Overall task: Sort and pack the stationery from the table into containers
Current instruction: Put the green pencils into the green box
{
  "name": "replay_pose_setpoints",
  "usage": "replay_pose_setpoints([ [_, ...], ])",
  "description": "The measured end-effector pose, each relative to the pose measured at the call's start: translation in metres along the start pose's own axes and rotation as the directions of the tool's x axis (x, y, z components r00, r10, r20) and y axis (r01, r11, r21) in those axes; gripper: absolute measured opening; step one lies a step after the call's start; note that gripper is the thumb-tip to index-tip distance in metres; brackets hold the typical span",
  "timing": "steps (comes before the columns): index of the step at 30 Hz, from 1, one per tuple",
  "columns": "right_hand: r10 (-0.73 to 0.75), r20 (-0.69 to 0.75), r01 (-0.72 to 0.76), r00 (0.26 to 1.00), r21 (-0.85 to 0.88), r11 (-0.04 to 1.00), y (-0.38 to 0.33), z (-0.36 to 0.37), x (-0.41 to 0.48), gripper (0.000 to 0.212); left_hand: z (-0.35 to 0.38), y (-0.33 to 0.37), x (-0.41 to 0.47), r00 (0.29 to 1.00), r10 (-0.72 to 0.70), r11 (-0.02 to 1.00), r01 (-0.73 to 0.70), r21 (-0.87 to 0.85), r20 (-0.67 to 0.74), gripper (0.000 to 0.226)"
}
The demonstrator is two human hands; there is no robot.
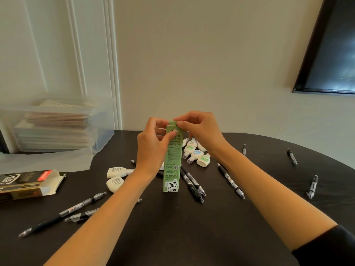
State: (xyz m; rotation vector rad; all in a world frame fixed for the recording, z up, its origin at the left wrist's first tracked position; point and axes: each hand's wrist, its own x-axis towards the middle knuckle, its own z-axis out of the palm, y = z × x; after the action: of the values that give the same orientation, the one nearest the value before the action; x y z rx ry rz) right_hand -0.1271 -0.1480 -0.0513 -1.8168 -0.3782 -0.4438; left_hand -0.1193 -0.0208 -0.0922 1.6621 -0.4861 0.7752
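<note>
Green cardboard: a tall narrow box stands upright on its end near the middle of the dark bench, held at its top by both hands. The left hand wraps the upper part of the box, its thumb pressed on the printed front face. The right hand pinches the small top flap between thumb and fingertips. Behind the box, partly hidden by the right wrist, lies a cluster of correction tapes. Two white ones lie left of the box, beside the left forearm. Black pens are scattered on both sides. At the far left a black-and-gold carton lies on its side with its end flap open. Behind it sits a clear plastic bin of stacked paper.
</note>
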Motion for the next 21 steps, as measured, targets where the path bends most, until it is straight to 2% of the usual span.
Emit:
replay_pose_setpoints([
  [3, -0.063, -0.011, 0.062, 0.998, -0.08, 0.995, 0.001, 0.0, 0.002, 0.02, -0.001, 0.002, 0.0, 1.0, 0.004, 1.0, -0.004, 0.001, 0.01, 0.024],
  [7, -0.169, -0.003, 0.164, 0.986, -0.231, 0.959, 0.005, 0.0, 0.0, 0.009, -0.005, 0.0, 0.002, 0.998, 0.057, 0.997, -0.059, 0.043, 0.035, 0.028],
  [14, -0.27, 0.013, 0.259, 0.963, -0.327, 0.909, 0.016, -0.002, -0.005, 0.018, -0.012, 0.0, 0.007, 0.971, 0.187, 0.967, -0.209, 0.148, 0.151, 0.014],
  [17, -0.268, 0.012, 0.254, 0.963, -0.364, 0.896, 0.017, -0.001, -0.004, 0.016, -0.012, 0.0, 0.009, 0.98, 0.117, 0.982, -0.138, 0.129, 0.16, 0.019],
  [19, -0.277, 0.02, 0.262, 0.961, -0.391, 0.882, 0.016, 0.0, -0.003, 0.014, -0.011, -0.002, 0.008, 0.983, -0.006, 0.996, -0.009, 0.084, 0.183, 0.03],
  [21, -0.277, 0.026, 0.265, 0.96, -0.391, 0.882, 0.013, -0.001, 0.0, 0.011, -0.011, -0.005, 0.006, 0.955, -0.136, 0.99, 0.122, 0.07, 0.264, 0.037],
])
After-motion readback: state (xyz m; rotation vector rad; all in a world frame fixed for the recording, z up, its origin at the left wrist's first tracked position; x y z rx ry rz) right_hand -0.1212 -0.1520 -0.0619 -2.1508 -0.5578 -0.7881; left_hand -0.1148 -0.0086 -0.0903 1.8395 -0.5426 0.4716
